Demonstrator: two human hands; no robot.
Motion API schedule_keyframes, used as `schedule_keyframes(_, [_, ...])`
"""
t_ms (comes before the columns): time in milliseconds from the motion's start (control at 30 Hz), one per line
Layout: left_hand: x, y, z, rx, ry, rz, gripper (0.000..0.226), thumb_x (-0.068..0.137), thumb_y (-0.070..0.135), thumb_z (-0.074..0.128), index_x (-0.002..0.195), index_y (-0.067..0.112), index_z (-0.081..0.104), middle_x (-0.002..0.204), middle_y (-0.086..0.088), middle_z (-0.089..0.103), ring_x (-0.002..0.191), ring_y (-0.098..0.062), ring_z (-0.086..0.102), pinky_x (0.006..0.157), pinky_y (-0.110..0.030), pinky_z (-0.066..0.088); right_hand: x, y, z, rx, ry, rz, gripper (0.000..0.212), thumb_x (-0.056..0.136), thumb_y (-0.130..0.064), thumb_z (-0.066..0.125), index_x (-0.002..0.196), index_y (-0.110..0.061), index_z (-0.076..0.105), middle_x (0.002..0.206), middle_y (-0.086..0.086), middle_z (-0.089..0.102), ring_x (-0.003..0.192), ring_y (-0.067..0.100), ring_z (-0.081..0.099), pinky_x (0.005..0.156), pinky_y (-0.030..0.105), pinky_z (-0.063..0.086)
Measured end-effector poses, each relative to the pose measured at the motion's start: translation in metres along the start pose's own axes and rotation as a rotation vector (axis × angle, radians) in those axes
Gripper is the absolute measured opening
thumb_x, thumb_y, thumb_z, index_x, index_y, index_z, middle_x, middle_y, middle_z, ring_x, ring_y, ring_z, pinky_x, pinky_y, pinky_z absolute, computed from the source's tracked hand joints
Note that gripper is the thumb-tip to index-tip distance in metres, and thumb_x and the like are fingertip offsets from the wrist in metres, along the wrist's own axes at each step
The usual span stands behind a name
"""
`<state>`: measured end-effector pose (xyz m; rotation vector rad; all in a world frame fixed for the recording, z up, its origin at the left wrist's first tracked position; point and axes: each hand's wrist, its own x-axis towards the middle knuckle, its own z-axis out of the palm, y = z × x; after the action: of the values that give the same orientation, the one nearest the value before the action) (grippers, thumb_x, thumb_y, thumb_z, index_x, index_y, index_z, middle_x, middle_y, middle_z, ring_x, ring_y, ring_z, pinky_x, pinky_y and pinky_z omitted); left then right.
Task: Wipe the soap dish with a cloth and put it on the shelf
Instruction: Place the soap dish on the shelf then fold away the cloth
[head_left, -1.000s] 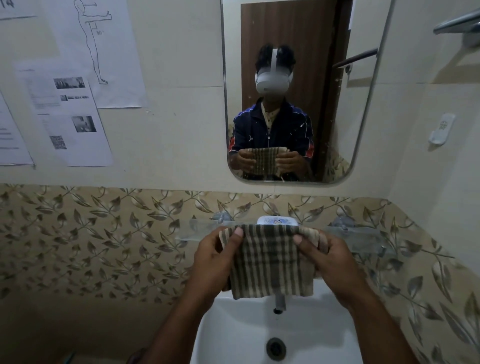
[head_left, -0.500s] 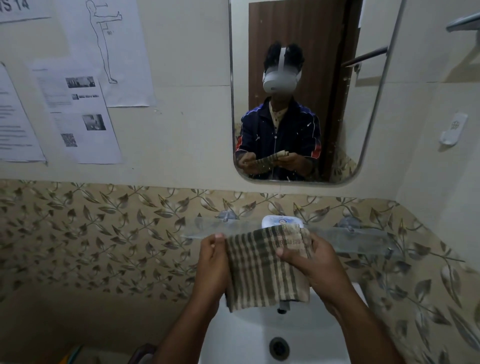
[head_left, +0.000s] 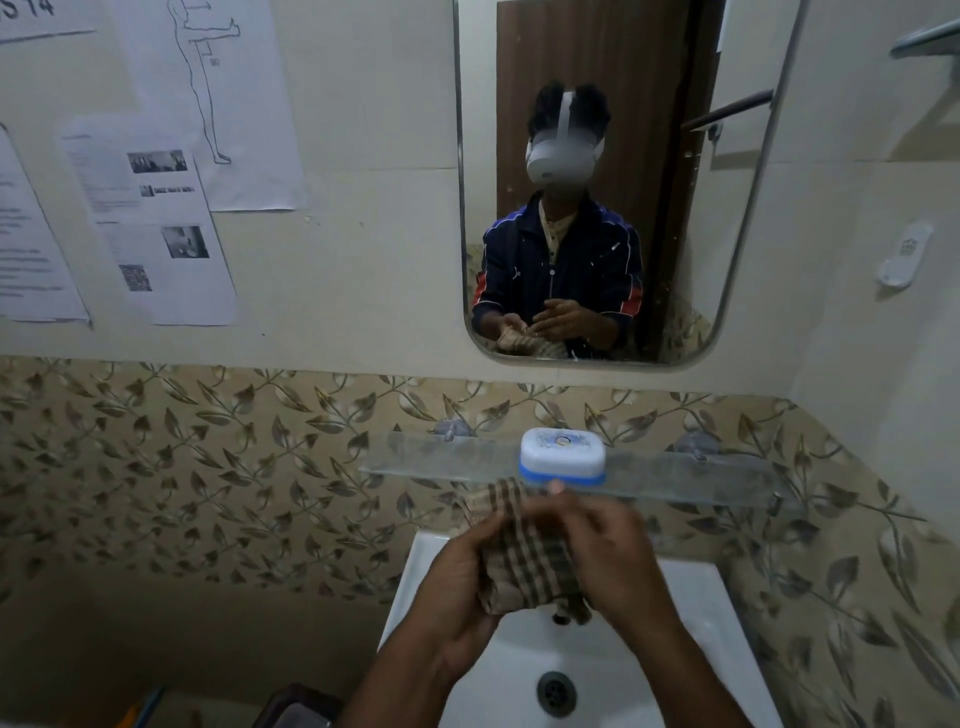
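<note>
Both hands — left (head_left: 457, 587), right (head_left: 618, 561) — have fingers curled round the bunched cloth (head_left: 524, 561) over the sink (head_left: 691, 649). Dish (head_left: 562, 456) sits untouched on the shelf (head_left: 691, 475) — a careless grab could probably knock it off that glass.

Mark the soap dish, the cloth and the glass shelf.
soap dish (head_left: 562, 457), head view, front of its white lid.
cloth (head_left: 524, 569), head view, checked fold between the hands.
glass shelf (head_left: 691, 475), head view, bare right stretch.

At about 10 o'clock, the top-left paper (head_left: 36, 18) on the wall is showing "S 14"; other print is staying unreadable
</note>
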<state>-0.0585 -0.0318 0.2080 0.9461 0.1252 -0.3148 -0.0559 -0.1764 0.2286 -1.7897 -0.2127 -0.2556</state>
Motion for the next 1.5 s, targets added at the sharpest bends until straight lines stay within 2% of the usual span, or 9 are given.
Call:
schedule_keyframes(100, [-0.003, 0.008, -0.003, -0.045, -0.041, 0.001, 0.036, 0.091, 0.026, 0.053, 0.11, 0.007, 0.076, 0.122, -0.019, 0.071, 0.11, -0.033, 0.07, 0.087, -0.045, 0.06, 0.009, 0.021, -0.018, 0.253, 0.234, 0.167, 0.046, 0.079, -0.063, 0.06, 0.11, -0.031, 0.072, 0.104, -0.012, 0.076, 0.101, 0.007, 0.069, 0.079, 0.026, 0.053])
schedule_keyframes(267, [-0.017, 0.019, -0.007, -0.121, -0.132, 0.01, 0.037, 0.095, 0.019, 0.053, 0.122, -0.001, 0.068, 0.129, -0.023, 0.066, 0.114, -0.035, 0.067, 0.088, -0.046, 0.059, 0.009, 0.052, -0.009, 0.973, -0.326, 0.642, 0.075, 0.081, -0.072, 0.059, 0.135, -0.019, 0.059, 0.139, 0.018, 0.058, 0.129, 0.04, 0.053, 0.112, 0.063, 0.032])
schedule_keyframes(400, [-0.03, 0.024, -0.02, -0.061, -0.112, 0.035, 0.039, 0.094, 0.02, 0.052, 0.125, 0.001, 0.067, 0.131, -0.021, 0.065, 0.12, -0.035, 0.064, 0.103, -0.049, 0.05, -0.002, 0.054, 0.006, 1.249, -0.523, 0.708, 0.079, 0.09, -0.067, 0.052, 0.142, -0.008, 0.048, 0.151, 0.024, 0.041, 0.139, 0.045, 0.037, 0.113, 0.06, 0.03])
schedule_keyframes(533, [-0.05, 0.028, -0.051, 0.011, 0.002, 0.04, 0.04, 0.094, 0.025, 0.053, 0.122, 0.003, 0.069, 0.131, -0.021, 0.065, 0.123, -0.038, 0.06, 0.11, -0.054, 0.042, 0.0, 0.047, 0.015, 1.054, -0.429, 0.596, 0.058, 0.095, -0.052, 0.052, 0.131, -0.007, 0.061, 0.138, 0.021, 0.058, 0.126, 0.038, 0.056, 0.094, 0.049, 0.052])
schedule_keyframes(700, [-0.083, 0.022, -0.089, -0.003, 0.154, 0.077, 0.034, 0.085, 0.029, 0.056, 0.101, 0.012, 0.081, 0.118, -0.016, 0.073, 0.105, -0.03, 0.072, 0.077, -0.038, 0.06, 0.001, 0.045, 0.053, 0.675, -0.433, 0.523, 0.033, 0.092, -0.017, 0.062, 0.122, -0.007, 0.066, 0.12, 0.015, 0.071, 0.11, 0.031, 0.069, 0.08, 0.037, 0.06])
schedule_keyframes(933, [-0.142, -0.002, -0.164, -0.213, 0.395, 0.217, 0.041, 0.098, 0.034, 0.05, 0.126, 0.009, 0.068, 0.13, -0.015, 0.067, 0.118, -0.032, 0.066, 0.087, -0.043, 0.06, -0.028, 0.043, 0.144, 0.503, -0.664, 0.558, 0.029, 0.092, -0.024, 0.06, 0.118, -0.014, 0.069, 0.117, 0.009, 0.073, 0.108, 0.027, 0.07, 0.082, 0.037, 0.06])
schedule_keyframes(1167, [-0.192, -0.04, -0.231, -0.457, 0.708, 0.414, 0.036, 0.096, 0.024, 0.049, 0.119, 0.007, 0.07, 0.119, -0.014, 0.073, 0.102, -0.026, 0.073, 0.071, -0.035, 0.063, -0.069, 0.06, 0.245, 0.413, -0.851, 0.632, 0.027, 0.095, -0.023, 0.06, 0.117, -0.011, 0.069, 0.113, 0.008, 0.075, 0.106, 0.025, 0.071, 0.094, 0.041, 0.053])
schedule_keyframes(1400, [-0.192, -0.084, -0.296, -0.54, 0.909, 0.467, 0.034, 0.101, 0.023, 0.046, 0.127, 0.012, 0.064, 0.123, -0.012, 0.072, 0.107, -0.027, 0.071, 0.073, -0.035, 0.062, -0.107, 0.12, 0.331, 0.235, -0.684, 0.481, 0.011, 0.094, -0.023, 0.065, 0.098, -0.022, 0.075, 0.084, -0.011, 0.079, 0.079, 0.006, 0.075, 0.06, 0.018, 0.057])
schedule_keyframes(1500, [-0.179, -0.109, -0.323, -0.54, 0.942, 0.446, 0.035, 0.099, 0.025, 0.047, 0.128, 0.013, 0.064, 0.125, -0.01, 0.071, 0.111, -0.026, 0.07, 0.083, -0.038, 0.06, -0.119, 0.154, 0.355, 0.155, -0.626, 0.429, 0.016, 0.093, -0.023, 0.065, 0.105, -0.017, 0.075, 0.09, -0.007, 0.079, 0.085, 0.008, 0.074, 0.074, 0.025, 0.058])
